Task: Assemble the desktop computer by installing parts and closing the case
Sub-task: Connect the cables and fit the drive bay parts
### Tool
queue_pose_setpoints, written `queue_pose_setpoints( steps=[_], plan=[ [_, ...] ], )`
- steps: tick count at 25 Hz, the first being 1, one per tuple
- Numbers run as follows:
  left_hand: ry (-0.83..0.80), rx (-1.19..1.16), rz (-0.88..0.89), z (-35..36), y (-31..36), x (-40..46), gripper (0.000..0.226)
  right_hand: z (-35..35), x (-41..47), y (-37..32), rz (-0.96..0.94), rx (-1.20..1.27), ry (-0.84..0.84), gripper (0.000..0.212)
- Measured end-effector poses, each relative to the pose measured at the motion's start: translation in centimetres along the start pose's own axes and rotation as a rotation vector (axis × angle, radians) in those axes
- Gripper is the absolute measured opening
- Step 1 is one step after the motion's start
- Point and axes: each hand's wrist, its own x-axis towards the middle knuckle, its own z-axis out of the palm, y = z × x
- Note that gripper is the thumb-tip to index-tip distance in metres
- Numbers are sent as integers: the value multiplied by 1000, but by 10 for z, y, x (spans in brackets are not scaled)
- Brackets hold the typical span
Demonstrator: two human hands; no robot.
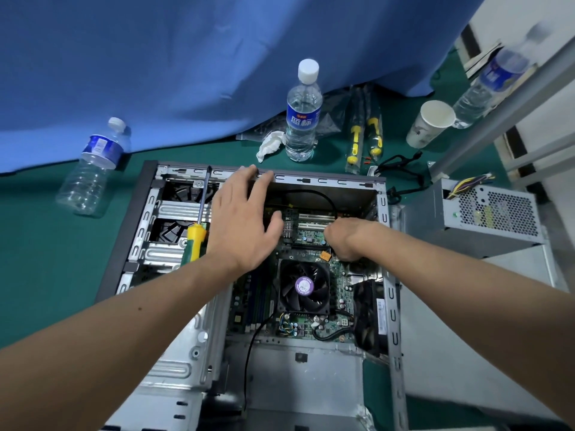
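An open desktop case [390, 275] lies on its side on a green table. Inside sits the motherboard [311, 234] with a black CPU fan [303, 286]. My left hand [242, 219] is spread flat, fingers reaching the case's far rim and holding nothing. My right hand [345, 239] is curled down onto the board beside an orange connector [325, 256]; its fingertips are hidden, so I cannot see what they grip. A yellow and green screwdriver [196, 241] rests across the drive cage at the left. A grey power supply [479, 216] stands outside the case at the right.
A standing water bottle [303, 113], crumpled tissue [270, 145] and bagged yellow tools [364, 135] lie beyond the case. An empty bottle [93, 169] lies left; a paper cup [431, 123] and another bottle [491, 85] are at the right. Blue cloth [186, 63] hangs behind.
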Motion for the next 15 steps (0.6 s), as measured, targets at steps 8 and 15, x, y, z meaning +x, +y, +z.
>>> queue_pose_setpoints(
  steps=[8,15],
  plan=[
    [-21,30,38,5,-5,1,71,1,2,3,-13,53,22,25],
    [-14,32,28,5,-4,1,71,1,5,4,-24,46,17,22]
  ],
)
